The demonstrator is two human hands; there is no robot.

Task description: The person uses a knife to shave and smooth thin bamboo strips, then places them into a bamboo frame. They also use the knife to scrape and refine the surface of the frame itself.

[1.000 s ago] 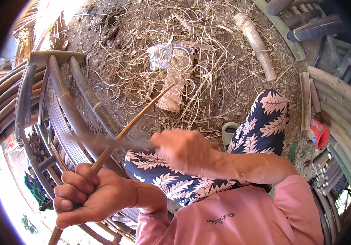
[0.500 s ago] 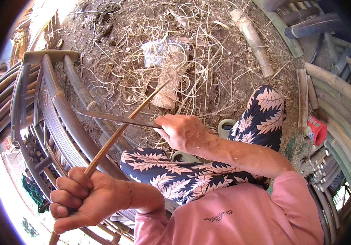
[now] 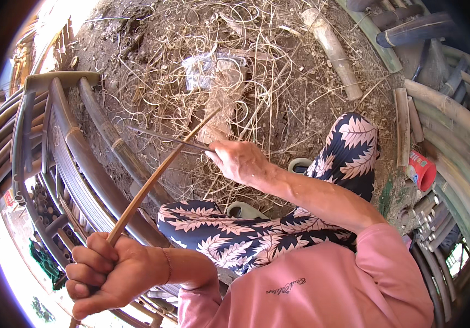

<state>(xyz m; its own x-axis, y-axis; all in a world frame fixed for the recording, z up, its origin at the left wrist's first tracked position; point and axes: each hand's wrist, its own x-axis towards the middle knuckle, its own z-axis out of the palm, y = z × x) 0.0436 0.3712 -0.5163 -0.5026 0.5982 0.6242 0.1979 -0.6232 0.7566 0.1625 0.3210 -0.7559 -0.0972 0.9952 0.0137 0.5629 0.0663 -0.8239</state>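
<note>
My left hand (image 3: 106, 273) is a closed fist round the lower part of a long, thin bamboo strip (image 3: 148, 186). The strip slants up and to the right, tapering to a pale tip, and its lower end comes out beneath the fist. My right hand (image 3: 239, 162) grips a knife, its handle hidden in the fingers. The dark, narrow knife blade (image 3: 155, 133) points left and crosses the strip a little below the tip, appearing almost edge-on. Whether the blade touches the strip I cannot tell.
Curled shavings (image 3: 270, 82) litter the dirt floor round a wooden block (image 3: 216, 123) and clear plastic (image 3: 198, 71). A bamboo chair (image 3: 68, 131) stands at left. At right are a bamboo log (image 3: 333, 52), a red container (image 3: 422, 170) and stacked bamboo (image 3: 454, 136). My legs (image 3: 207, 232) are folded.
The knife has slid up the strip closer to its tip, and its blade has turned to show a thinner profile. My left fist keeps its hold; the strip stands slightly steeper.
</note>
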